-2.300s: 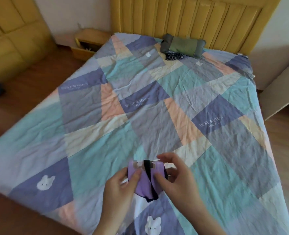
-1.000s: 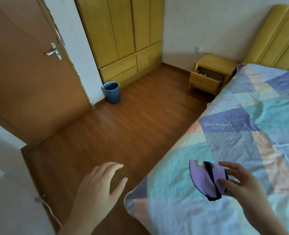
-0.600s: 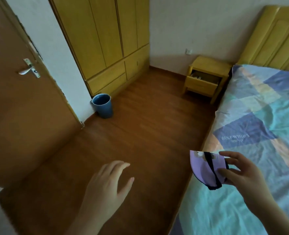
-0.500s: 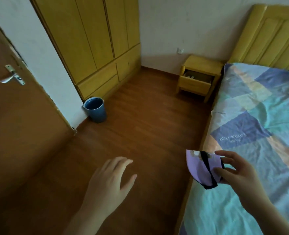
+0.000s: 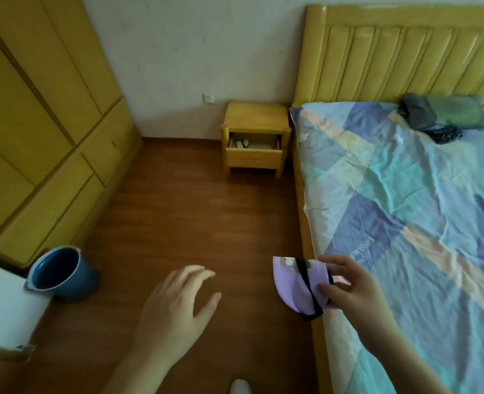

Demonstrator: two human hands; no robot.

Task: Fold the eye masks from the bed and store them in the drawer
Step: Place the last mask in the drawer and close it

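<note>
Mask (image 5: 293,285), folded, pinched by right hand (image 5: 348,288); straight edge up, curve down. Left hand (image 5: 178,305) relaxed, nothing held. Drawer (image 5: 253,150) contents indistinct.

You're looking at a dim, flat-lit room with a cool, slightly greenish cast — no lamp or window shows, and the light seems soft and even. At three o'clock the quilt (image 5: 405,194) is the brightest area, its creases catching pale highlights. At one o'clock the headboard (image 5: 405,52) carries faint glossy streaks. Shadows are weak — a soft one under the nightstand (image 5: 256,118) at twelve. Wide-angle bending curves the wardrobe (image 5: 36,123) lines at ten o'clock. Both hands look slightly smeared, and fine detail is soft throughout.
</note>
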